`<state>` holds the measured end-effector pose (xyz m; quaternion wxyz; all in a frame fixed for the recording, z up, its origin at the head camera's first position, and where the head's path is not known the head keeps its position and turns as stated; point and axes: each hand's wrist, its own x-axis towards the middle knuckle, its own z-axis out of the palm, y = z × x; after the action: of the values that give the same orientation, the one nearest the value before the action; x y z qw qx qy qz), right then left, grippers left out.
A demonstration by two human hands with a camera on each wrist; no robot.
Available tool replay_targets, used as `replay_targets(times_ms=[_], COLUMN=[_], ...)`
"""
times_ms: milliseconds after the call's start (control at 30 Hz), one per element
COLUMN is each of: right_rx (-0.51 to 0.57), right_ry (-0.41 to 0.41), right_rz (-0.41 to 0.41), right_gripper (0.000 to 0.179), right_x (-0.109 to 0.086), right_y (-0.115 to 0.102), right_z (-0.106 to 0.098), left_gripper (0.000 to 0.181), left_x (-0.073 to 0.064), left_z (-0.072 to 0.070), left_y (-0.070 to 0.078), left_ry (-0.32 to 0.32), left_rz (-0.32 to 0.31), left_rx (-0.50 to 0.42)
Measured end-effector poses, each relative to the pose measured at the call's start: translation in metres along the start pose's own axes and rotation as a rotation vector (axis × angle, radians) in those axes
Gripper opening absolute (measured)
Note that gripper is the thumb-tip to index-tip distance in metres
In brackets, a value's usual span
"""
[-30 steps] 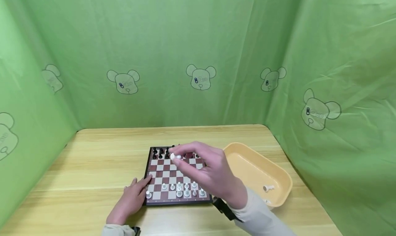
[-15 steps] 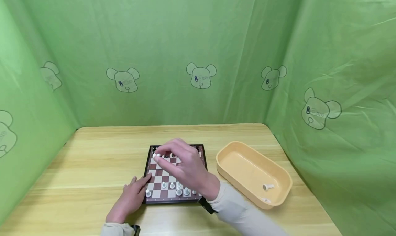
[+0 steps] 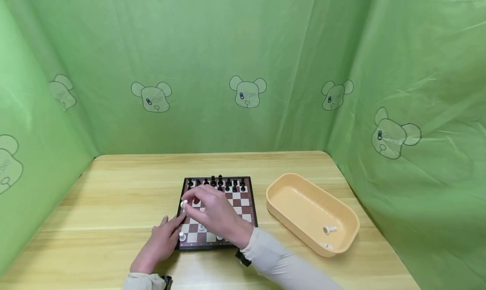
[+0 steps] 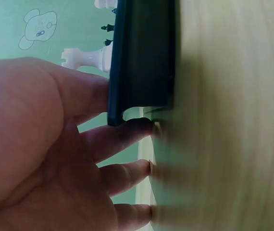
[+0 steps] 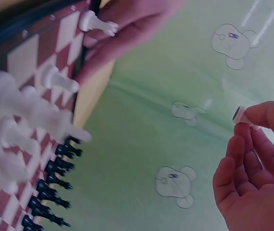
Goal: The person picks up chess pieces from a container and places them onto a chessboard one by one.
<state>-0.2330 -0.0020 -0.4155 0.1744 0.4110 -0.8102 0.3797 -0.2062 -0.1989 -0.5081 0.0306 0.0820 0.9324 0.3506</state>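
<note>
My right hand (image 3: 214,214) pinches a small white chess piece (image 5: 239,115) between thumb and fingers, above the left side of the chessboard (image 3: 243,202). The piece's dark underside shows in the right wrist view, but its kind is hard to tell. At the board's left edge, my left hand (image 3: 161,241) rests with its thumb on the rim and its other fingers extended down to the table. A white rook (image 4: 86,58) stands by that thumb, in the near left corner. Black chess pieces (image 3: 220,182) line the far side. My right hand hides part of the white pieces.
A tan plastic bin (image 3: 301,203) stands to the right of the board. Inside lie white chess pieces (image 3: 329,229) on their sides. Green curtains (image 3: 197,125) with bear-face prints enclose the wooden table (image 3: 133,193) at the back and sides.
My right hand has carried the white piece left across the board, then a little nearer and close to the left edge. My left hand has stayed at the board's edge.
</note>
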Motion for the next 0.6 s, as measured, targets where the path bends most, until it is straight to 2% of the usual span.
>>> replay_targets(times_ms=[300, 600], right_rx=[-0.114, -0.276], right_ry=[-0.139, -0.275], right_rz=[0.160, 0.191], right_gripper=[0.022, 0.013], right_x=[-0.007, -0.007], right_y=[0.006, 0.013], right_z=[0.014, 0.028], left_gripper=[0.047, 0.045], left_x=[0.000, -0.001], left_z=[-0.001, 0.000], left_y=[0.002, 0.002], left_ry=[-0.005, 0.002], left_rz=[0.000, 0.002], left_rx=[0.001, 0.002])
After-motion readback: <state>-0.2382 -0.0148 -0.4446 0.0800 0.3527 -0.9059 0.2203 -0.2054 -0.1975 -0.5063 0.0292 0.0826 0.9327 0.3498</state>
